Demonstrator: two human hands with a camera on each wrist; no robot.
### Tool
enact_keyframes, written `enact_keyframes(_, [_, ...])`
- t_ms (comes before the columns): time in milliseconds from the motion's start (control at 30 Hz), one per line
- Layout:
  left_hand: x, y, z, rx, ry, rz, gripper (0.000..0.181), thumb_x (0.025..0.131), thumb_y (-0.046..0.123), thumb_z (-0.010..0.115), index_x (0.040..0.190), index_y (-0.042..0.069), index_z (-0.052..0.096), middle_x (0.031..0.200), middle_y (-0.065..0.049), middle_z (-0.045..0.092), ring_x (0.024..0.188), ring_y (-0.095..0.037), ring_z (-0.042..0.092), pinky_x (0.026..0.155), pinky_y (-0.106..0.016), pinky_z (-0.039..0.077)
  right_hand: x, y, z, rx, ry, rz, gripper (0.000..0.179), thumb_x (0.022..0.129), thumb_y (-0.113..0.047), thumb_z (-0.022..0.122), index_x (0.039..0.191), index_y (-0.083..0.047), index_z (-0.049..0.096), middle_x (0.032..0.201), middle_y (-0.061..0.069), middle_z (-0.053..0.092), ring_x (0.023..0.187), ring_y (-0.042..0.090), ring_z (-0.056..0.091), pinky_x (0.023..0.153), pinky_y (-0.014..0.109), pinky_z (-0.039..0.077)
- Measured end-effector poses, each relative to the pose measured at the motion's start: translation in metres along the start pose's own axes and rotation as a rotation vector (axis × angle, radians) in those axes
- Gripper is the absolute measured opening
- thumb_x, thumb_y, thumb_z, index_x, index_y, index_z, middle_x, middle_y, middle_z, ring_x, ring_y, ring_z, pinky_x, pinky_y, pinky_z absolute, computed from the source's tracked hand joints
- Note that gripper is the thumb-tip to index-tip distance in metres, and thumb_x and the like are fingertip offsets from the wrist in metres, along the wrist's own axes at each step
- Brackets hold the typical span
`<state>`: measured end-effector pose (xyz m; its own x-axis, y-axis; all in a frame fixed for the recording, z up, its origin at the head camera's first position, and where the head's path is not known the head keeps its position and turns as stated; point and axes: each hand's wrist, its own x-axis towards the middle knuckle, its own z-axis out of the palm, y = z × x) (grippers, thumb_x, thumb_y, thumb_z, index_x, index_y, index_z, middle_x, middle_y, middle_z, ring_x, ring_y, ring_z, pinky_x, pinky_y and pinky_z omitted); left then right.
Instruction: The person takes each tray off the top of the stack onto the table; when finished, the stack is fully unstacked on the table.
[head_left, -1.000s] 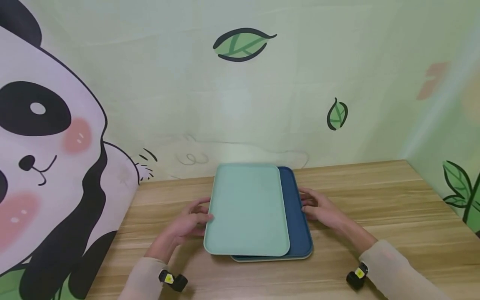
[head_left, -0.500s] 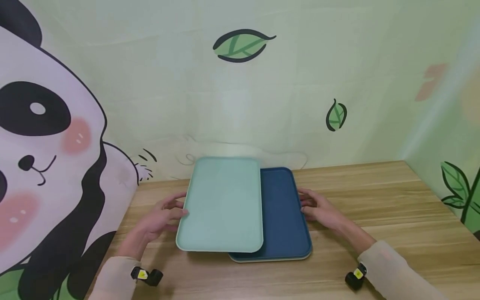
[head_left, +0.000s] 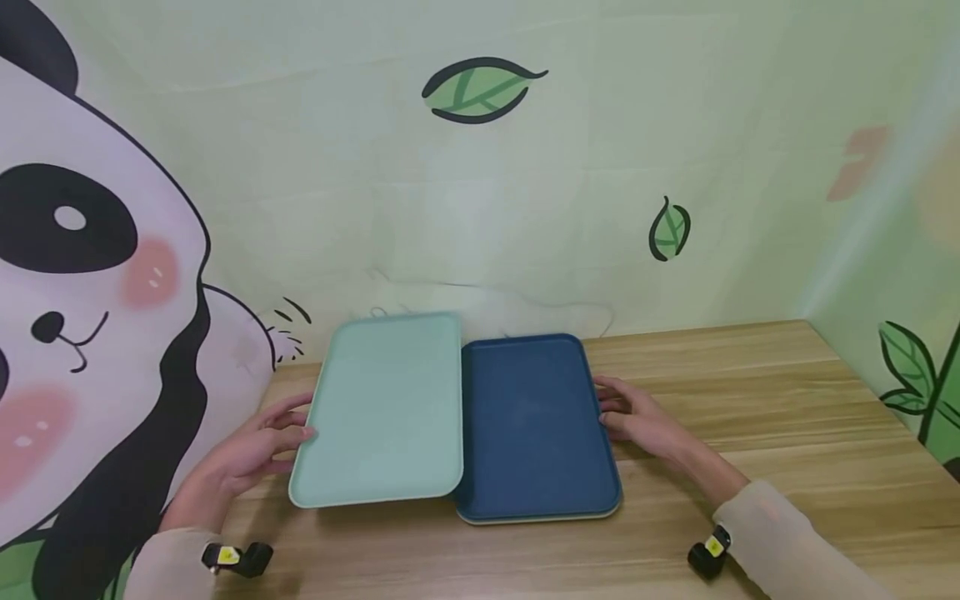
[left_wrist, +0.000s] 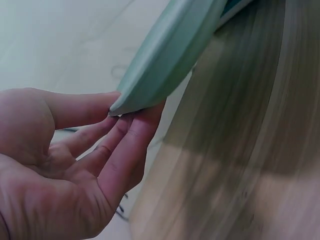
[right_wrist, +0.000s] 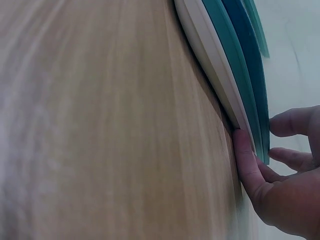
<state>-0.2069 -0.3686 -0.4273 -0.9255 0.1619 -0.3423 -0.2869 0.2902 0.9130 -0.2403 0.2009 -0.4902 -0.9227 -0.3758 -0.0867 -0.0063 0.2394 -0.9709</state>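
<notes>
A light green tray [head_left: 386,408] is raised at the left, with its shadow on the table below. My left hand [head_left: 258,450] pinches its left rim; in the left wrist view the thumb [left_wrist: 85,107] is on the upper face and the fingers [left_wrist: 125,155] are underneath. A dark blue tray [head_left: 536,425] lies on the table to the right, topmost of a small stack. The right wrist view shows a teal tray [right_wrist: 227,45] and a cream tray [right_wrist: 202,42] below it. My right hand [head_left: 633,417] holds the stack's right edge between thumb and fingers.
The wood-grain table [head_left: 735,392] runs back to a pale green wall [head_left: 585,150] printed with leaves. A large panda print [head_left: 90,250] covers the wall at the left, close to my left arm. Another leafy wall [head_left: 915,275] borders the right side.
My left hand has moved left with the light green tray, sliding it off the blue one and baring nearly all of the blue tray. My right hand has stayed on the stack's edge.
</notes>
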Motion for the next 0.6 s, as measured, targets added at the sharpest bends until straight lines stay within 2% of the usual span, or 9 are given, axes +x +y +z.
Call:
enact_keyframes(267, [-0.009,-0.019,-0.021,0.016,0.015,-0.033,0.081,0.106,0.012,0.064,0.169,0.005,0.014,0.154,-0.030,0.038,0.109,-0.020,0.067,0.091,-0.048,0.061,0.000,-0.001,0.001,-0.002,0.000,0.001,0.064,0.105,0.001,0.052,0.165,0.001,0.028,0.155,0.031,0.041,0.138,0.045,0.048,0.101,0.046,0.057])
enact_keyframes(400, [-0.008,-0.029,-0.029,0.021,0.020,-0.046,0.080,0.106,0.012,0.063,0.169,0.004,0.014,0.156,-0.030,0.036,0.109,-0.021,0.067,0.092,-0.049,0.060,0.000,-0.002,0.001,0.002,0.000,-0.007,0.065,0.105,0.000,0.052,0.165,0.001,0.028,0.155,0.032,0.040,0.138,0.045,0.048,0.101,0.047,0.056])
enact_keyframes(600, [-0.004,-0.041,-0.040,0.032,0.047,-0.093,0.078,0.105,0.008,0.063,0.169,0.006,0.018,0.151,-0.028,0.042,0.108,-0.024,0.067,0.090,-0.051,0.060,0.000,0.000,0.001,-0.009,0.000,0.008,0.064,0.105,0.000,0.052,0.165,0.000,0.028,0.156,0.030,0.041,0.139,0.045,0.048,0.101,0.047,0.056])
